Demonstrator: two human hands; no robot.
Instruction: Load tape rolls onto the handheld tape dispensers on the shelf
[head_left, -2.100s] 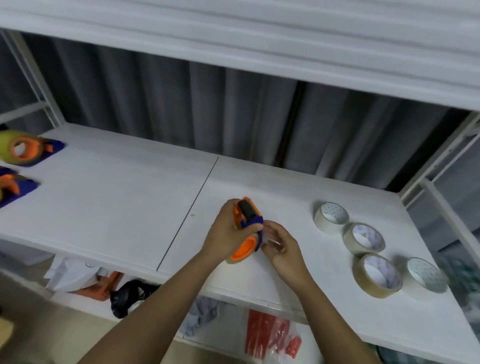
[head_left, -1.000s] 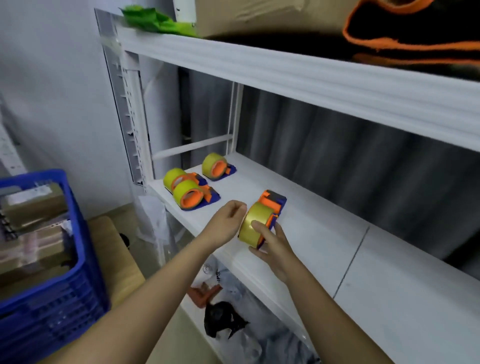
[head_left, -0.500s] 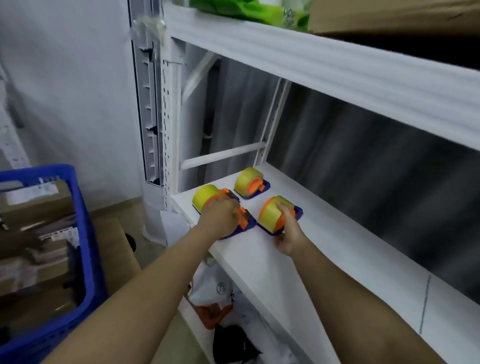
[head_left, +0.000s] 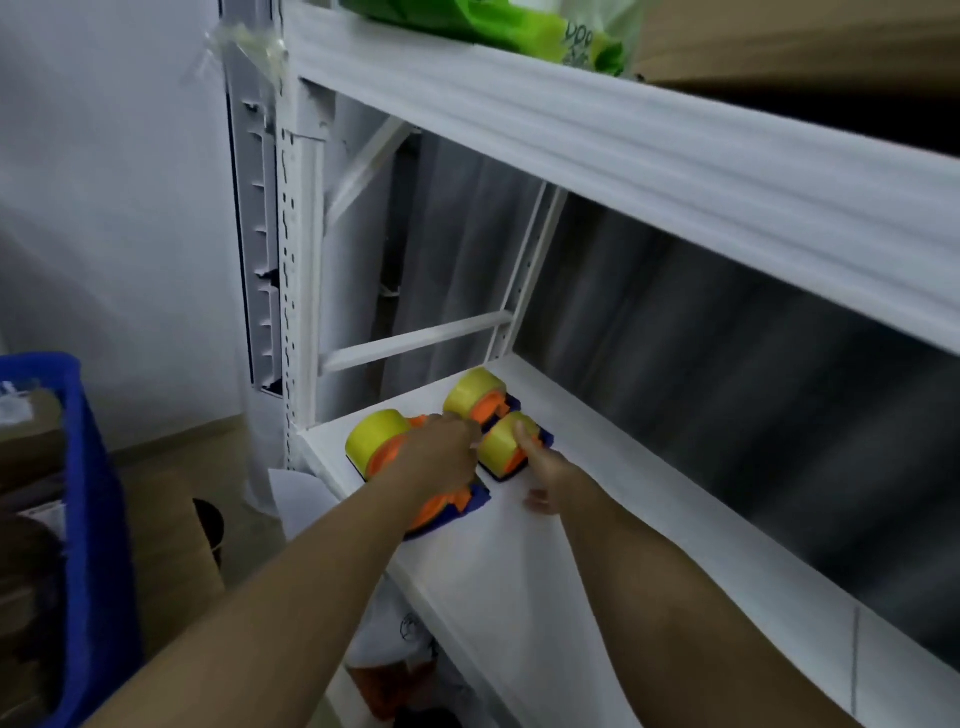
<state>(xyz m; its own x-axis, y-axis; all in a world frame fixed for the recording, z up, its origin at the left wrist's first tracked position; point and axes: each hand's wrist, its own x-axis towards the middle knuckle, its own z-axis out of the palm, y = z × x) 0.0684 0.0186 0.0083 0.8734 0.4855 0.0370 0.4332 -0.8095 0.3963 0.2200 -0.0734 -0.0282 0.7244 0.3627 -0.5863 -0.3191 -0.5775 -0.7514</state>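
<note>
The right hand (head_left: 540, 470) is being stretched out over the white shelf (head_left: 519, 566), its thumb laid against the yellow roll of the nearest loaded tape dispenser (head_left: 506, 451); the other fingers are hidden behind the roll and blurred, so whether a grasp is being made cannot be told. That dispenser is being seen lying on its side on its blue base, the roll's orange hub facing down and toward the camera, its long axis running back toward the rear of the shelf. The left hand (head_left: 441, 454) is being rested, fingers curled, on top of an orange-and-blue dispenser (head_left: 452, 506) at the shelf's front edge; a firm grip is not being shown clearly. Just left of it, a second yellow roll (head_left: 374, 439) is being shown with its hub turned toward the front. Behind both, a rear dispenser (head_left: 475, 395) is lying near the upright post. Further out, a blue crate (head_left: 88, 519) is standing at the left, and a green bag (head_left: 519, 26) is sitting on the upper shelf.
</note>
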